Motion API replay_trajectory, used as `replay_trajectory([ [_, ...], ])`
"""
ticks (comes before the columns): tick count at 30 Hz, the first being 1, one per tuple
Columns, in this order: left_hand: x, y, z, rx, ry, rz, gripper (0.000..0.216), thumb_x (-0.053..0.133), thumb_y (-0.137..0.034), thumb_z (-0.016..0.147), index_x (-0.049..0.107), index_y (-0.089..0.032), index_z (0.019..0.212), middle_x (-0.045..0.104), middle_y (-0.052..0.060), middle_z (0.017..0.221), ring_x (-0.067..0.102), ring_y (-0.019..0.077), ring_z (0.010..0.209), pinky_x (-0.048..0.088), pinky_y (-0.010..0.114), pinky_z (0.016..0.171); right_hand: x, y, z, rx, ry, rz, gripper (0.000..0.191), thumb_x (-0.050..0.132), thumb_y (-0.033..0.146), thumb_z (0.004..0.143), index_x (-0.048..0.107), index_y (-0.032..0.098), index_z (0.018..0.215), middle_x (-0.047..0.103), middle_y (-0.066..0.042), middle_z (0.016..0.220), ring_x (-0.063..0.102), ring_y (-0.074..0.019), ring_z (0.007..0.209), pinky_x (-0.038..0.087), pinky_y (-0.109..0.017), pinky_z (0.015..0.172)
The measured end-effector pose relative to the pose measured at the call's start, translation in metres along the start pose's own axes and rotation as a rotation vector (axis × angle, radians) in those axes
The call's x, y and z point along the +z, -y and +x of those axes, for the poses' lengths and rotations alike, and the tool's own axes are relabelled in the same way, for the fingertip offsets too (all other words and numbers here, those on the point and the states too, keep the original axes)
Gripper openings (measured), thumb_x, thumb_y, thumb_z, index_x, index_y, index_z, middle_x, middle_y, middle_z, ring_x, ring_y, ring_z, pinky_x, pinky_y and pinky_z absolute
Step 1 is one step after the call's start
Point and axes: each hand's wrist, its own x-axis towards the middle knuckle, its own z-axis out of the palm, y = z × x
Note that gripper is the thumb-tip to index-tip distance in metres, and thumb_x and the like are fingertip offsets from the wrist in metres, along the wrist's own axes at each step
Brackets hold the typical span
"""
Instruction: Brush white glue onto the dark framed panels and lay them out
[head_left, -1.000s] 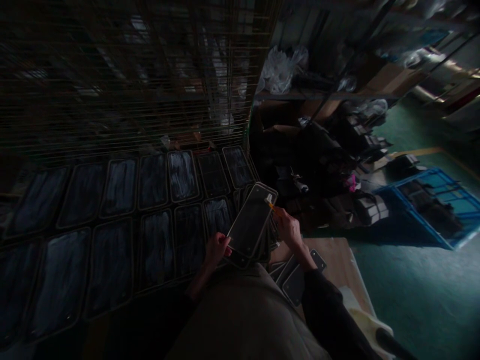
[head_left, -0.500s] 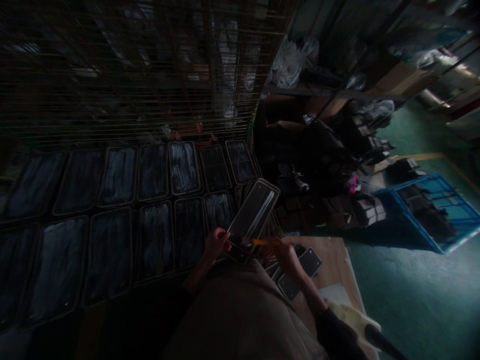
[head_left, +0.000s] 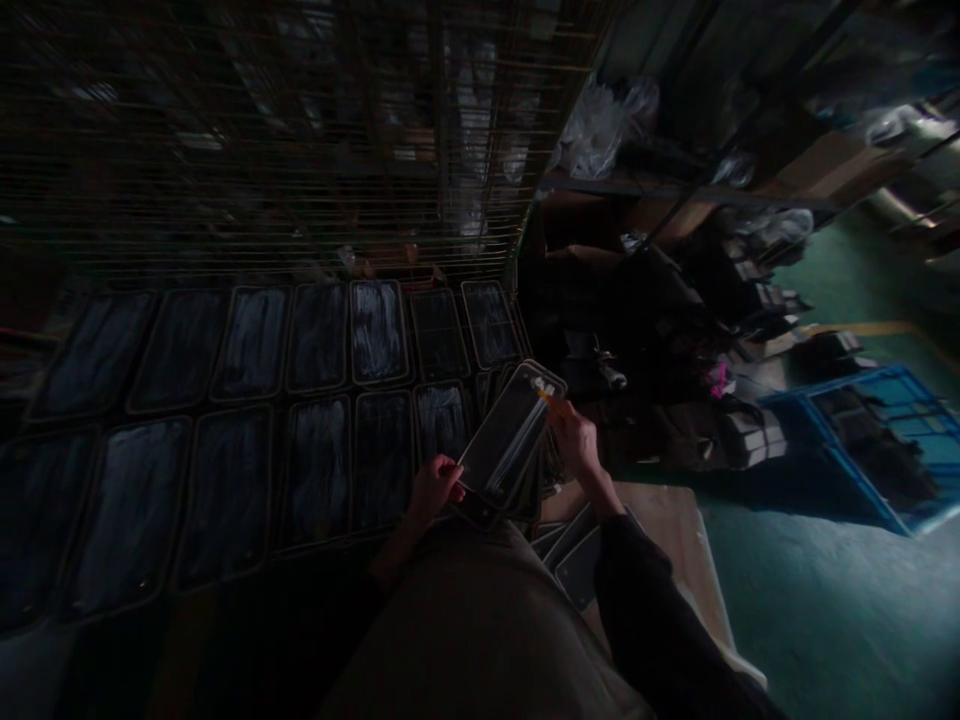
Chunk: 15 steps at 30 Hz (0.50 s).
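My left hand (head_left: 436,484) pinches the lower left edge of a dark rectangular panel (head_left: 501,440) with rounded corners and a pale rim. The panel is tilted in front of my body, and a whitish streak runs along its right side. In my right hand (head_left: 576,440) is a brush (head_left: 548,395) with an orange handle; its pale bristles touch the panel near the top end. More dark panels lie beneath the held one, partly hidden. Many similar panels, several smeared with white, lie in two rows to the left, such as a streaked panel (head_left: 377,330).
A wire mesh fence (head_left: 360,200) rises behind the rows. Right of me, a wooden board (head_left: 667,520) carries further panels (head_left: 581,570). Beyond it stand a blue crate (head_left: 862,480) with dark things inside and dark stacked goods (head_left: 742,425). Plastic bags (head_left: 600,125) lie on a shelf.
My right hand has moved the brush up the panel, from its lower end to its top end. My left hand keeps its hold. The view has shifted slightly.
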Motion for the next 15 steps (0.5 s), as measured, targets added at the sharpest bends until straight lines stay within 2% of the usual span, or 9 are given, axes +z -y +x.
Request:
replay_trajectory([
  [2, 0.000, 0.002, 0.000, 0.017, 0.000, -0.022, 0.022, 0.064, -0.034, 0.076, 0.050, -0.018, 0.080, 0.058, -0.006, 0.052, 0.060, 0.0126, 0.040, 0.049, 0.021, 0.040, 0.005, 0.008, -0.020, -0.030, 0.116, -0.039, 0.024, 0.057, 0.032, 0.085, 0.066, 0.024, 0.106, 0.068, -0.001, 0.078, 0.060, -0.0158, 0.067, 0.044, -0.024, 0.062],
  [4, 0.000, 0.004, 0.001, 0.031, 0.001, -0.052, 0.025, 0.065, -0.037, 0.075, 0.050, -0.018, 0.081, 0.058, -0.005, 0.055, 0.060, 0.0124, 0.041, 0.048, 0.021, 0.039, 0.005, 0.016, -0.038, -0.045, 0.297, -0.045, 0.026, 0.052, 0.034, 0.089, 0.065, 0.025, 0.110, 0.068, -0.002, 0.076, 0.063, -0.0165, 0.066, 0.045, -0.025, 0.062],
  [6, 0.000, 0.005, 0.001, 0.039, 0.000, -0.075, 0.028, 0.067, -0.039, 0.073, 0.050, -0.018, 0.081, 0.059, -0.005, 0.057, 0.060, 0.0120, 0.041, 0.048, 0.020, 0.039, 0.003, 0.022, -0.044, -0.022, 0.442, 0.022, 0.029, 0.049, 0.036, 0.091, 0.064, 0.025, 0.113, 0.067, -0.001, 0.072, 0.063, -0.0167, 0.062, 0.047, -0.025, 0.060],
  [7, 0.000, 0.005, 0.001, 0.040, 0.000, -0.082, 0.029, 0.067, -0.039, 0.072, 0.050, -0.018, 0.081, 0.059, -0.005, 0.058, 0.060, 0.0119, 0.041, 0.048, 0.020, 0.039, 0.001, 0.025, -0.041, -0.011, 0.463, 0.066, 0.030, 0.049, 0.038, 0.091, 0.063, 0.024, 0.114, 0.067, -0.001, 0.071, 0.063, -0.0168, 0.061, 0.048, -0.026, 0.060],
  [9, 0.000, 0.004, 0.001, 0.039, -0.001, -0.081, 0.029, 0.067, -0.039, 0.072, 0.049, -0.018, 0.080, 0.059, -0.006, 0.057, 0.060, 0.0117, 0.041, 0.048, 0.021, 0.039, -0.001, 0.026, -0.023, -0.024, 0.378, 0.083, 0.032, 0.048, 0.040, 0.092, 0.062, 0.023, 0.115, 0.067, -0.001, 0.072, 0.063, -0.0166, 0.062, 0.049, -0.027, 0.061],
  [12, 0.000, 0.003, 0.000, 0.015, -0.009, -0.051, 0.026, 0.066, -0.037, 0.074, 0.050, -0.018, 0.081, 0.059, -0.005, 0.055, 0.060, 0.0120, 0.041, 0.049, 0.020, 0.040, -0.001, 0.022, 0.014, -0.075, 0.168, -0.031, 0.029, 0.046, 0.037, 0.093, 0.061, 0.023, 0.114, 0.067, -0.001, 0.078, 0.061, -0.0158, 0.069, 0.049, -0.028, 0.067],
  [15, 0.000, 0.001, -0.001, -0.006, -0.011, -0.020, 0.021, 0.064, -0.033, 0.076, 0.051, -0.017, 0.081, 0.059, -0.004, 0.053, 0.061, 0.0126, 0.041, 0.048, 0.020, 0.040, 0.004, 0.017, 0.033, -0.085, 0.122, -0.104, 0.024, 0.049, 0.031, 0.092, 0.062, 0.022, 0.111, 0.067, -0.002, 0.084, 0.059, -0.0149, 0.072, 0.045, -0.028, 0.071],
])
